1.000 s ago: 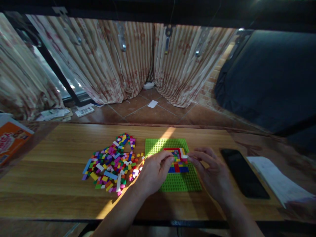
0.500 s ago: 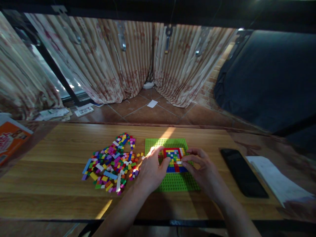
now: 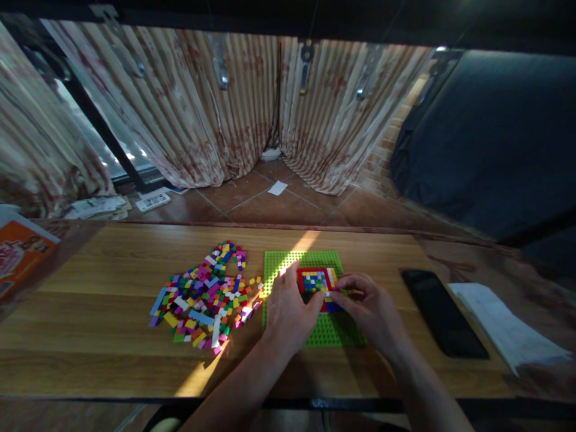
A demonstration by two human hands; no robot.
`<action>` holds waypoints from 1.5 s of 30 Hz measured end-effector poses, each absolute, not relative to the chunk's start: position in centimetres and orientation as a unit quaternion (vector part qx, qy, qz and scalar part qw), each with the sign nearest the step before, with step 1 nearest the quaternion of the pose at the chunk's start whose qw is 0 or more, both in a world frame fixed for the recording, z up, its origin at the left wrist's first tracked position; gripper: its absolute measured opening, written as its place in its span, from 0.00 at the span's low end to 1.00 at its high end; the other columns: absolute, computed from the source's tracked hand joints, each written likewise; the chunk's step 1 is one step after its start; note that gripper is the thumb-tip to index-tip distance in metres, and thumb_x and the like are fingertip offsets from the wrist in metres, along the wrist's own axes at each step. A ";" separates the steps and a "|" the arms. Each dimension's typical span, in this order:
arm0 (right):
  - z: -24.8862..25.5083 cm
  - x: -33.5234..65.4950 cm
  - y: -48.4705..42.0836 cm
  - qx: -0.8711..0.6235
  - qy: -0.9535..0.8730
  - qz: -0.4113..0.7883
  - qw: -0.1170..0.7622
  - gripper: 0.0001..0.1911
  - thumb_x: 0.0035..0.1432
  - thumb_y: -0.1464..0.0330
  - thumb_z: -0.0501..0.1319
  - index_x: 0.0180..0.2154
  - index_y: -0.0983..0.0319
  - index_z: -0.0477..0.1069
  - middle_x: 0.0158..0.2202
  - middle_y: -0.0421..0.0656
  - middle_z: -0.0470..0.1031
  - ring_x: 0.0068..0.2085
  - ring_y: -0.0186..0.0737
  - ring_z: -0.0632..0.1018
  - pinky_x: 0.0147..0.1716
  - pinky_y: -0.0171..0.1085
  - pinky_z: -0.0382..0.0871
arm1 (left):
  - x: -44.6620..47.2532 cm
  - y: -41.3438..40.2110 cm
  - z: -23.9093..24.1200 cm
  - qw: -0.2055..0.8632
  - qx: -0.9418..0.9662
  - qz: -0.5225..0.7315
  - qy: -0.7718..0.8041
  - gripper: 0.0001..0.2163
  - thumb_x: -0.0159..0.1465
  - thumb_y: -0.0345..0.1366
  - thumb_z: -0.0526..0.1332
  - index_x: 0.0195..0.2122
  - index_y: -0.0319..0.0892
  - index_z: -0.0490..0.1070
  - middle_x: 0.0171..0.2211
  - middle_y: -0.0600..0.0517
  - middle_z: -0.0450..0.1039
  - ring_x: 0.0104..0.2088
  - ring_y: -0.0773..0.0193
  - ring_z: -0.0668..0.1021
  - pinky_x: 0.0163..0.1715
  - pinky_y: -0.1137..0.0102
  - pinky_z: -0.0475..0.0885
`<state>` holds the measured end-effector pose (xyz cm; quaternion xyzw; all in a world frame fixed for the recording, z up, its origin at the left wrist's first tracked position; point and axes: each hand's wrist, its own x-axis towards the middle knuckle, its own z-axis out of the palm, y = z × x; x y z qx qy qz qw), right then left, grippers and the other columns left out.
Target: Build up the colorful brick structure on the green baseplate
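A build of small toy bricks [image 3: 315,282], framed in red with multicoloured bricks inside and blue ones at its near side, sits on a green studded baseplate [image 3: 330,337]. My left hand [image 3: 291,309] lies over the left part of the plate. Its fingers reach along the build's left edge, and its thumb, spread apart from them, touches the bricks near the middle. At the right side, my right hand [image 3: 371,306] has thumb and index finger pinched at the build's edge. Whatever lies between those fingertips is too small or hidden to make out.
Left of the baseplate spreads a pile of loose toy bricks [image 3: 207,300]. A black phone [image 3: 443,312] and white paper [image 3: 508,327] lie to the right. An orange printed packet [image 3: 22,252] is at the far left. Curtains [image 3: 225,114] hang beyond the wooden table [image 3: 103,336].
My left hand has shifted right and its thumb now reaches further across the build, covering more of the near bricks. My right hand stays at the right edge, its fingers slightly moved.
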<state>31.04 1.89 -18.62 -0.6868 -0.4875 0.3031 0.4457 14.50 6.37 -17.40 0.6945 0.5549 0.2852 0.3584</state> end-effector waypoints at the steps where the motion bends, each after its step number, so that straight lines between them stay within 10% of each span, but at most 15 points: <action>1: -18.6 31.0 1.9 -0.687 -0.469 0.322 0.452 0.13 0.47 0.58 0.69 0.31 0.60 0.74 0.37 0.44 0.76 0.36 0.42 0.78 0.36 0.41 0.73 | 14.6 6.4 -17.4 0.361 0.690 0.285 0.559 0.30 0.56 0.42 0.64 0.59 0.40 0.61 0.55 0.40 0.68 0.56 0.48 0.70 0.56 0.56 0.65; 13: -17.9 30.3 2.4 -0.658 -0.403 0.392 0.501 0.19 0.37 0.57 0.73 0.26 0.62 0.72 0.24 0.40 0.75 0.27 0.36 0.75 0.28 0.35 0.69 | 15.0 6.5 -16.8 0.390 0.659 0.292 0.574 0.29 0.54 0.39 0.66 0.56 0.37 0.65 0.52 0.39 0.71 0.53 0.47 0.72 0.54 0.54 0.66; 27: -17.1 30.4 2.4 -0.645 -0.348 0.440 0.518 0.26 0.47 0.49 0.67 0.38 0.63 0.72 0.34 0.45 0.79 0.31 0.39 0.79 0.32 0.38 0.75 | 12.6 7.6 -16.2 0.474 0.693 0.244 0.485 0.32 0.55 0.32 0.64 0.62 0.40 0.61 0.57 0.42 0.70 0.56 0.50 0.71 0.57 0.57 0.66; 45: -16.3 28.5 2.0 -0.733 -0.428 0.125 0.514 0.16 0.59 0.57 0.59 0.42 0.61 0.74 0.36 0.47 0.78 0.35 0.42 0.79 0.33 0.40 0.73 | 8.3 11.0 -17.5 0.484 0.610 0.386 0.495 0.19 0.59 0.37 0.61 0.52 0.41 0.71 0.49 0.44 0.75 0.39 0.61 0.79 0.42 0.66 0.74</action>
